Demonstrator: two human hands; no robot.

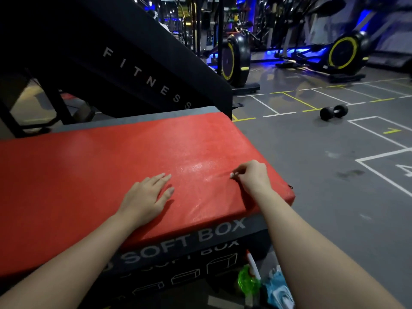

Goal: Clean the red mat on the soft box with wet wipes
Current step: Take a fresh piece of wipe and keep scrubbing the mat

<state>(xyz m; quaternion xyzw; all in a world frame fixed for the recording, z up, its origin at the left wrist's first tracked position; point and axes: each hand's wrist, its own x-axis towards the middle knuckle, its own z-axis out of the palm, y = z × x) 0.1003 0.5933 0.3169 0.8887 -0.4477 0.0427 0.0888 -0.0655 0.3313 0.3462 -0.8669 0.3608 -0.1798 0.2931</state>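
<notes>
A red mat (107,161) lies on top of a dark soft box (182,244) with "SOFT BOX" printed on its side. My left hand (147,197) rests flat on the mat, fingers straight. My right hand (252,175) is near the mat's right corner, fingers curled and pinching a small white bit, apparently a wet wipe (233,174), against the mat. A shiny wet patch shows on the mat just left of that hand.
On the floor at the box's near right stand a green spray bottle (248,279) and a blue wipes pack (278,288). A black dumbbell (333,111) lies on the grey marked floor. A black "FITNESS" machine (145,70) rises behind the box; exercise bikes stand further back.
</notes>
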